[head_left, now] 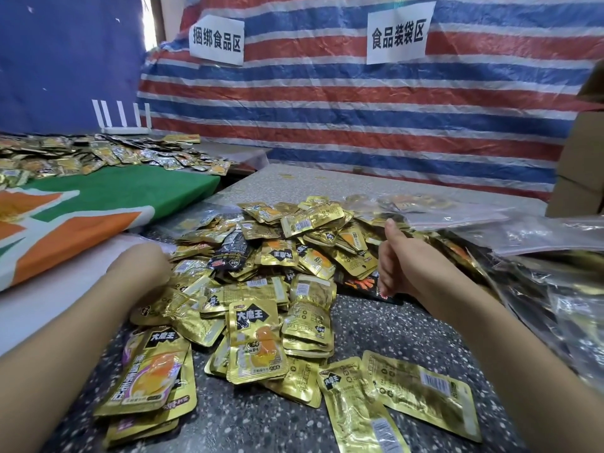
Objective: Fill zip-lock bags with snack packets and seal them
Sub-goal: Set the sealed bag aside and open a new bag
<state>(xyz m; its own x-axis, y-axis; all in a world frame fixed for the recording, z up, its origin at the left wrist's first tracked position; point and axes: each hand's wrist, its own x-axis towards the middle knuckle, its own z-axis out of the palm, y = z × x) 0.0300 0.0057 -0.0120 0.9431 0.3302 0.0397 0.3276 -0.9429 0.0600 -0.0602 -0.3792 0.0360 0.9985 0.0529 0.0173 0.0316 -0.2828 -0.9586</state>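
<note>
Across the speckled table (376, 325) in my head view, a heap of gold snack packets (261, 266) spreads from the middle toward the far side, with a few black packets (230, 253) mixed in. Two gold packets (392, 397) lie apart from the heap, nearest to me on the right.

My left hand (153, 263) reaches into the left edge of the heap. Its fingers are buried among the packets, so I cannot tell whether they are spread, curled or pinching anything; only the wrist and forearm show.

My right hand (397, 256) hovers over the right side of the heap, thumb pointing up and away, the other fingers curled downward with painted nails showing. I see no packet between them, though the palm side is turned away from me.

On the right, a stack of clear zip-lock bags (539, 233) lies flat, some already holding gold packets, overlapping the heap's right edge.

Beyond the table hangs a red, white and blue striped tarp (359, 119) with two white paper signs (400, 34). To the left a green and orange cloth (98, 197) covers another surface, with a second spread of packets (98, 155) and a white router (122, 120) behind it.
</note>
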